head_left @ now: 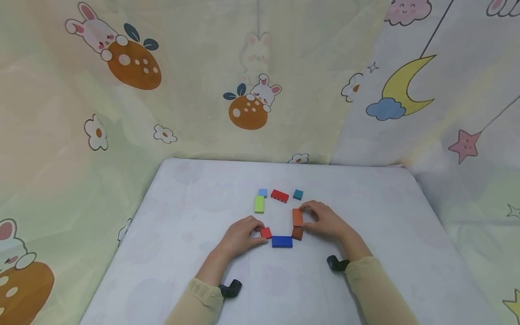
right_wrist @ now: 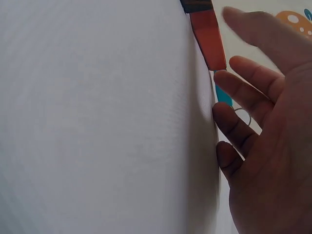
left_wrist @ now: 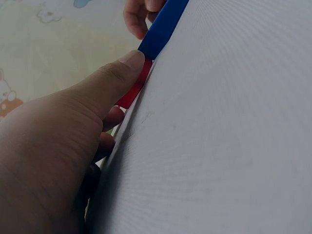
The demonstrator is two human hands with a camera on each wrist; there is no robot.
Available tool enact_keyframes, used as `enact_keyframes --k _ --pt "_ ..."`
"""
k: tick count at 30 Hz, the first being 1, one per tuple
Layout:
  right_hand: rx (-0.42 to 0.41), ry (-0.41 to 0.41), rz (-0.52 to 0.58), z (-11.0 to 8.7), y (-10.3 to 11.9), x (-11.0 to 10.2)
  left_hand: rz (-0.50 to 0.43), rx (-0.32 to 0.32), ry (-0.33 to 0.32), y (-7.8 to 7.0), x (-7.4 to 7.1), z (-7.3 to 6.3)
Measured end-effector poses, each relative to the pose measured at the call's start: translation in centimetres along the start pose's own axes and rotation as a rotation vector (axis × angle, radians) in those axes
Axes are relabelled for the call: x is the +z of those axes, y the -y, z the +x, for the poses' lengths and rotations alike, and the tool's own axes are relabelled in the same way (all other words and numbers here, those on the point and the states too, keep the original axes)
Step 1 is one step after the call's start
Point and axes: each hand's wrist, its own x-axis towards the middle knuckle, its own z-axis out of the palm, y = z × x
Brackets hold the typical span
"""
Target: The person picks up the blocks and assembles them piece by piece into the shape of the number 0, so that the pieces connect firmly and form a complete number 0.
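Observation:
My left hand (head_left: 240, 237) pinches a small red block (head_left: 266, 233) between thumb and fingers; the left wrist view shows the thumb (left_wrist: 131, 61) against it, close to one end of a long blue block (head_left: 282, 242). On the other side, my right hand (head_left: 327, 221) is beside an orange block (head_left: 297, 217), which meets a brown block (head_left: 297, 233) near the blue one. In the right wrist view a gap separates the thumb (right_wrist: 239, 19) from the orange block, and a fingertip lies near its far end; whether it touches is unclear.
Farther back lie a light green block (head_left: 259, 204), a light blue block (head_left: 262, 193), a longer red block (head_left: 280, 196) and a teal block (head_left: 298, 194). The white-covered table (head_left: 183, 194) ends at a patterned cloth wall (head_left: 195, 90). Black wrist cameras (head_left: 230, 289) sit at both sleeves.

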Motion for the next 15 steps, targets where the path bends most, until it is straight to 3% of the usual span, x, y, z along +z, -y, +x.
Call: enact_keyframes --k 6,15 --pt "-0.012 -0.059 0.051 -0.2 0.0 0.1 -0.003 -0.001 0.003 -0.1 -0.1 -0.1" --pt "0.082 -0.158 0.113 -1.2 0.6 1.4 -0.01 0.006 -0.001 0.1 -0.1 -0.1"
